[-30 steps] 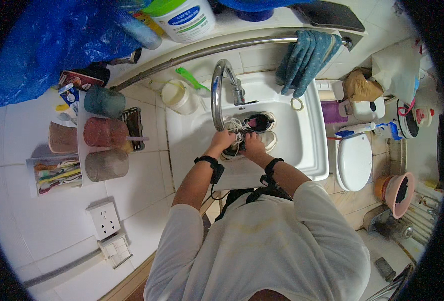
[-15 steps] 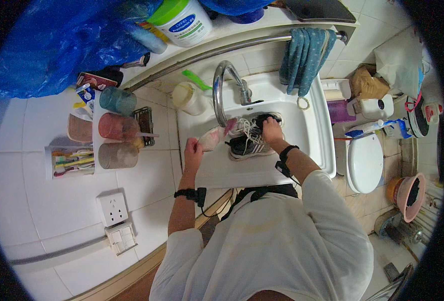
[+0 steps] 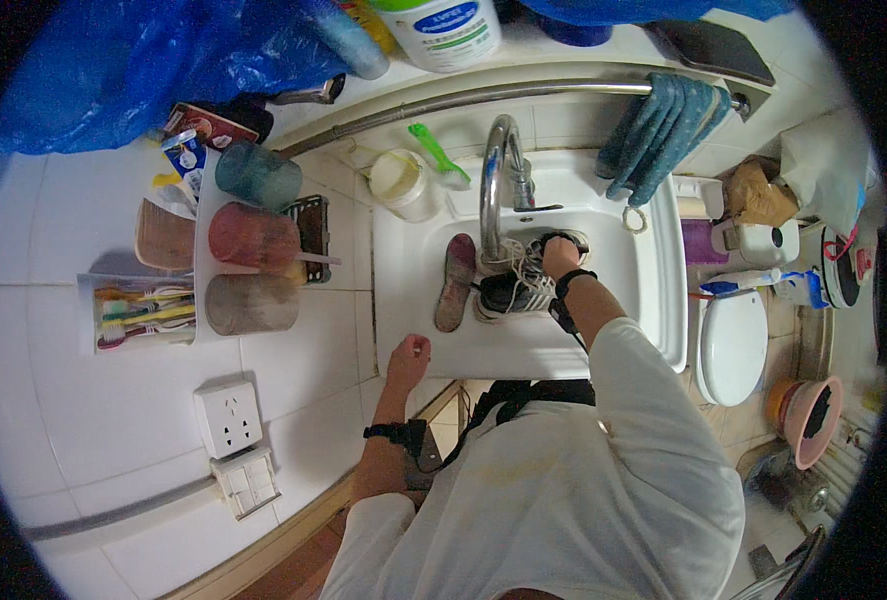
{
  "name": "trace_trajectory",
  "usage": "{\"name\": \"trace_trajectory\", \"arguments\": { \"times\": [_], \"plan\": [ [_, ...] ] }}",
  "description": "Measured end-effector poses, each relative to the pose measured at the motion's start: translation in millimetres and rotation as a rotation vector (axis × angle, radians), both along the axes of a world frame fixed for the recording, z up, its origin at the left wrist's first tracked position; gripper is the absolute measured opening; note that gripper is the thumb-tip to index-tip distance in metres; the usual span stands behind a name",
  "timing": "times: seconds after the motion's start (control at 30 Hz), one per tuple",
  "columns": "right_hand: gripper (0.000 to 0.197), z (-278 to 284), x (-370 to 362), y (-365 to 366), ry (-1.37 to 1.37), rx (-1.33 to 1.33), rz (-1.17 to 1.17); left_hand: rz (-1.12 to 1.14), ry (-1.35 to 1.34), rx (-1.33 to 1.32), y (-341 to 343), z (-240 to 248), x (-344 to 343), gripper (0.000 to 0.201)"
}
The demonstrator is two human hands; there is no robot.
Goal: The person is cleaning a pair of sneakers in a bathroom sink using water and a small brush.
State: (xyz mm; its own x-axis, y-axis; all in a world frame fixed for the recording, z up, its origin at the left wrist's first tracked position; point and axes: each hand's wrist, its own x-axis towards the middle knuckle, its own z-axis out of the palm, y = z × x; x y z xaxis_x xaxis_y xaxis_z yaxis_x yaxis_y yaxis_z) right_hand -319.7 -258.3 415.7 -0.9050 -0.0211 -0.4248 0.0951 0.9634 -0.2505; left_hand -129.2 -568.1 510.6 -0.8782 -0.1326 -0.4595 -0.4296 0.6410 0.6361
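1. Moved since half a second earlier: insole [image 3: 454,285], out of the left hand [image 3: 408,362] and down flat on the left side of the sink [image 3: 675,330]; left hand drawn back toward the near-left edge; right hand [image 3: 563,258] still at the far shoe [image 3: 539,248].

2. Nearest: hands well apart. Left one over the near-left edge, fingers loosely curled, nothing seen in them; too small to tell how tightly closed. Probably free because of the insole's new resting place.

3. Right one reaching past the near shoe [image 3: 503,293], fingers down at the far shoe's dark opening; grip hidden, cannot tell on what.

4. Both shoes side by side in the sink, near one black with white stripes, striped side toward the person. White laces loose over the tops, likely to leave the openings wide. Insole just beside, to the left, perhaps for clear space around the shoes.

5. Beyond: curved faucet [image 3: 491,190] arching over the sink; at the back-left corner, white tub [image 3: 403,185] and green-handled brush [image 3: 441,158], presumably there for easy reach.

6. Farthest: blue towel [image 3: 668,135] draped over a metal rail [image 3: 503,93], seemingly to dry.
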Motion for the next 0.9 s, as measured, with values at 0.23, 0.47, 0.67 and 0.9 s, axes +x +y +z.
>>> {"name": "trace_trajectory", "arguments": {
  "times": [0.23, 0.47, 0.67, 0.9],
  "plan": [
    [0.018, -18.0, -12.9, 2.0, -0.147, 0.250, 0.192, 0.026, 0.031, 0.035, -1.2, 3.6, 12.3, 0.019],
    [0.016, -12.0, -12.2, -1.9, -0.092, 0.050, -0.006, -0.002, -0.024, -0.007, -9.6, -2.1, 11.0, 0.019],
    [0.021, -41.2, -0.5, 14.0, 0.134, 0.011, 0.283, -0.018, -0.035, -0.004, -3.5, 12.3, -2.5, 0.020],
    [0.017, -30.4, -14.5, 10.9, 0.036, 0.078, 0.241, -0.096, -0.006, -0.031, -3.2, 6.5, -7.6, 0.021]
  ]
}}
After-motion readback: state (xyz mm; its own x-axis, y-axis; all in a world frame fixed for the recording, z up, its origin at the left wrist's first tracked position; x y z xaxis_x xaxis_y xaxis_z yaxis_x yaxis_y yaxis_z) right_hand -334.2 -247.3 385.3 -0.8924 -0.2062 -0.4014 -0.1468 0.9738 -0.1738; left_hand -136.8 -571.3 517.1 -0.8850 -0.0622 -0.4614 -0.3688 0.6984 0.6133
